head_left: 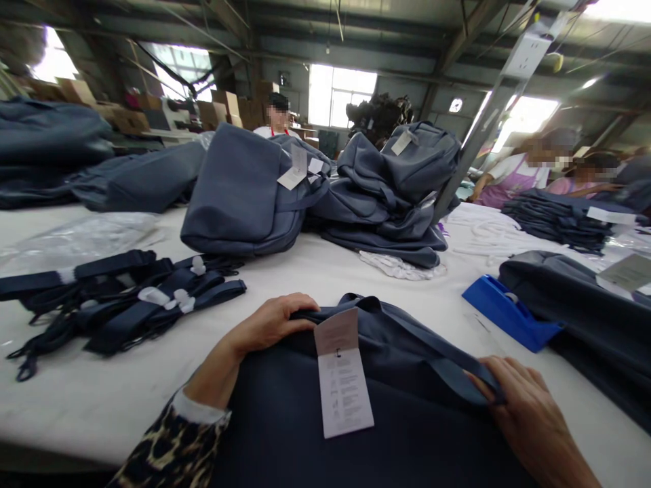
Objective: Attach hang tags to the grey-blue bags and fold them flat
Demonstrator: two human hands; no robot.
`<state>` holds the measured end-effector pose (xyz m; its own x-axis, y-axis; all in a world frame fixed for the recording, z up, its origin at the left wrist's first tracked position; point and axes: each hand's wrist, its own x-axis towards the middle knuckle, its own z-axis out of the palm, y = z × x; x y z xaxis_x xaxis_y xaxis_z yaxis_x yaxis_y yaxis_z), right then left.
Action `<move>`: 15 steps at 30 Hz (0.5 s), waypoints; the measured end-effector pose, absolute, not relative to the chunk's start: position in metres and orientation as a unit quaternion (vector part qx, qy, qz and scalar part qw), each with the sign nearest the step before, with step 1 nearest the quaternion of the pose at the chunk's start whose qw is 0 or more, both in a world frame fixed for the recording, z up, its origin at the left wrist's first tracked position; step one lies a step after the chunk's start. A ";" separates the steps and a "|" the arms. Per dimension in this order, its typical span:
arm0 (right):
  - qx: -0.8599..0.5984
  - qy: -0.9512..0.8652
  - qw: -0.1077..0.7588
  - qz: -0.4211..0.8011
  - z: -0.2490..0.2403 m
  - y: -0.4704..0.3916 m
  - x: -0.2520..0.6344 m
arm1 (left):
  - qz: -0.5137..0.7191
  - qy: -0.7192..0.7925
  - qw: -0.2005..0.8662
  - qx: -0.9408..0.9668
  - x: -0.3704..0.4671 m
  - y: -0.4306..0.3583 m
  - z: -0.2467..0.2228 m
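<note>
Just the one view running here, from the head of the person at work, and it's looking forward and down across the white tabletop (285,276). Very close in at the bottom: the bag (285,407) fills the lower middle, seen from above, cut off by the frame's edge, with the left hand (267,324) coming in from lower left, the right hand (529,400) from lower right. Higher up, the gaze flattens out, over the bag pile (386,186) at middle range to a distant window (343,95), roof (407,13) along the top. Wide sweep, too: the pillar (477,139) right of centre leans steeply in it.
</note>
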<state>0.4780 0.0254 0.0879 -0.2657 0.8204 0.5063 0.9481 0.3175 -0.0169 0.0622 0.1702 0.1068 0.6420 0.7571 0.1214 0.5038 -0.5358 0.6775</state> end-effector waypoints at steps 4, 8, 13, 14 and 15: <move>-0.568 -0.780 0.228 -0.130 0.086 0.022 0.480 | 0.227 0.371 0.323 0.841 0.055 0.160 0.122; -0.557 -0.813 0.157 -0.056 0.078 0.019 0.470 | 0.210 0.369 0.329 0.844 0.051 0.150 0.126; -0.527 -0.838 0.142 0.007 0.084 -0.016 0.457 | 0.134 0.373 0.370 0.840 0.029 0.131 0.131; -0.522 -0.840 0.148 0.007 0.087 -0.023 0.455 | 0.114 0.375 0.376 0.839 0.024 0.127 0.134; -0.517 -0.842 0.154 0.009 0.091 -0.029 0.453 | 0.099 0.381 0.378 0.838 0.020 0.124 0.138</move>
